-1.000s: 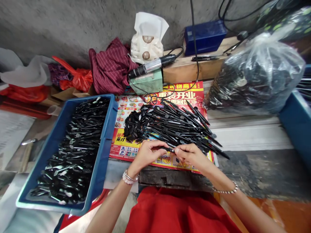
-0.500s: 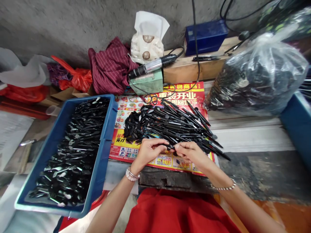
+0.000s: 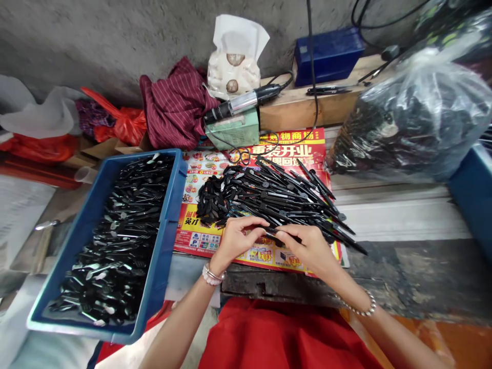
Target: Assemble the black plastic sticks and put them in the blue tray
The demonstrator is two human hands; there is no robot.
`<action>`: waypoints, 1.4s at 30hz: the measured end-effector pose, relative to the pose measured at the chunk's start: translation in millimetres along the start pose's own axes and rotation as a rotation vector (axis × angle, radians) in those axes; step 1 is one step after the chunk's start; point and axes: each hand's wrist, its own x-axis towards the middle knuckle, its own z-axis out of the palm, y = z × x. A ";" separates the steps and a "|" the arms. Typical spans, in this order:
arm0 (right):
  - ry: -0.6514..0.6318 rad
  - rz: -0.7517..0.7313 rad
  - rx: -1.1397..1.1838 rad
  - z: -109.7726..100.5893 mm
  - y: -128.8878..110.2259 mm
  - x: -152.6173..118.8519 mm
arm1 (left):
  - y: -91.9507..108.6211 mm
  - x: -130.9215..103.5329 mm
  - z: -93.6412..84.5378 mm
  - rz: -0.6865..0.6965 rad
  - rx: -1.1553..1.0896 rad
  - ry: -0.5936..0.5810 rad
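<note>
My left hand (image 3: 239, 240) is closed, its thumb and fingertips pinching one end of a slim black pen-like piece (image 3: 271, 230). At the other end, my right hand (image 3: 309, 247) grips the same piece between thumb and fingers. Both hands hold it low over the near edge of a pile of slender black pen-like pieces (image 3: 265, 196). Small flat black parts (image 3: 210, 202) are heaped at the pile's left side. Beneath everything lies a red and yellow printed sheet (image 3: 200, 243). The fingers hide much of the held piece.
To the left stands a blue crate (image 3: 168, 225) full of similar black pieces. Behind the pile, a corded handheld tool (image 3: 243, 104) rests on a green box (image 3: 238, 130). A tissue pack (image 3: 233, 72) and blue box (image 3: 326, 56) stand farther back. A clear bag (image 3: 407, 118) bulges at right.
The right hand's fingers have shifted their grip and now extend farther over the piece. The left hand stays nearly in place. The view has moved slightly.
</note>
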 end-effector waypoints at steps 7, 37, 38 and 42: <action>0.105 -0.209 -0.164 2.3 4.4 -5.3 | -1.0 -3.7 1.4 -0.008 0.008 0.000; 0.210 -0.459 -0.402 3.3 8.8 -17.1 | 2.6 -13.6 2.9 0.128 0.036 0.046; 0.218 -0.462 -0.403 3.5 8.9 -17.2 | 2.5 -14.1 3.2 0.114 0.037 0.045; 0.275 -0.482 -0.415 5.0 8.8 -18.8 | 2.7 -16.1 6.1 -0.012 -0.106 0.016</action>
